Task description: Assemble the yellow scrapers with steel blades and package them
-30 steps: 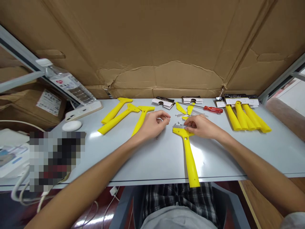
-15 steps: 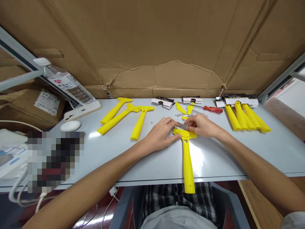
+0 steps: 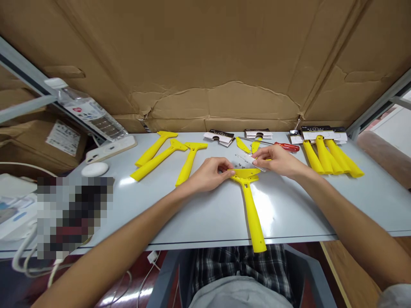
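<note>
A yellow scraper (image 3: 252,214) lies in front of me, its handle end reaching over the table's near edge. My left hand (image 3: 215,173) pinches the left corner of its head between thumb and fingers. Just beyond the head, my right hand (image 3: 274,160) is closed on a thin metal blade (image 3: 245,158), held at its right end. Several small screws (image 3: 239,165) lie between the blade and the scraper head. Behind my right fingers, loose yellow cover pieces (image 3: 243,145) are partly hidden.
A red-handled screwdriver (image 3: 287,147) lies behind my right hand. Carded yellow scrapers (image 3: 327,156) are at the right; three yellow handles (image 3: 188,167) lie left. Folded cards (image 3: 220,137) sit at the back by the cardboard (image 3: 205,64). A white mouse (image 3: 95,169) and power strip (image 3: 112,149) are far left.
The metal blade has come away from the scraper head, moving up and back in my right hand. The scraper's handle end has swung slightly right. My left hand has shifted its grip on the head.
</note>
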Tool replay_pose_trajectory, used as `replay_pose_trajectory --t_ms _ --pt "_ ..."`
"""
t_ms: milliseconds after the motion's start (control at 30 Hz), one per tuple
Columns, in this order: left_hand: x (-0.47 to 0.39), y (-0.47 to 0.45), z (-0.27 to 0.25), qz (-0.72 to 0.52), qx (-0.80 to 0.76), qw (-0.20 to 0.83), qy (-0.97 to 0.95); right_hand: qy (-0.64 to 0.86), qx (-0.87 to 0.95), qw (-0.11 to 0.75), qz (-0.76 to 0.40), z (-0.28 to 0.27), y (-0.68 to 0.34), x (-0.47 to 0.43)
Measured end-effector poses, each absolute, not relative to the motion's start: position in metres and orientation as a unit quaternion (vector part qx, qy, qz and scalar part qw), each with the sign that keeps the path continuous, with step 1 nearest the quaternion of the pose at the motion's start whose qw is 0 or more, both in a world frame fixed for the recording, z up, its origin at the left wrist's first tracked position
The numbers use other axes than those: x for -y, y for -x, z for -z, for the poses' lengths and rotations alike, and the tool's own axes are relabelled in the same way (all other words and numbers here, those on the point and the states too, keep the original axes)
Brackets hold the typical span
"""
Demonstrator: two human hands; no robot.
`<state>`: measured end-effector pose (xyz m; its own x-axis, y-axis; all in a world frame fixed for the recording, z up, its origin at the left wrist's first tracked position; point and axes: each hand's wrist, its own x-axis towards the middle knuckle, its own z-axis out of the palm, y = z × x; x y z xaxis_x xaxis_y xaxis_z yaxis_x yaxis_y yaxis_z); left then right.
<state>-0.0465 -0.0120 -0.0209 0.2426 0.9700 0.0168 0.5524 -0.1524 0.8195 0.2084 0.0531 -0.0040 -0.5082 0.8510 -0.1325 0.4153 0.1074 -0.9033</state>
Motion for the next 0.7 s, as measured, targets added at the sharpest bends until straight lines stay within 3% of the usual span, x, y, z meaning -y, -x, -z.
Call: replay_pose_trajectory --t_ms 500,700 --pt "0.01 0.038 0.021 -0.449 -0.578 0.455 -0.507 0.385 0.538 0.264 -0.701 0.002 -0.208 -0.053" --pt "0.013 0.027 0.024 -0.501 -0.56 0.531 -0.391 0.429 0.577 0.276 -0.638 0.007 -0.202 -0.05"
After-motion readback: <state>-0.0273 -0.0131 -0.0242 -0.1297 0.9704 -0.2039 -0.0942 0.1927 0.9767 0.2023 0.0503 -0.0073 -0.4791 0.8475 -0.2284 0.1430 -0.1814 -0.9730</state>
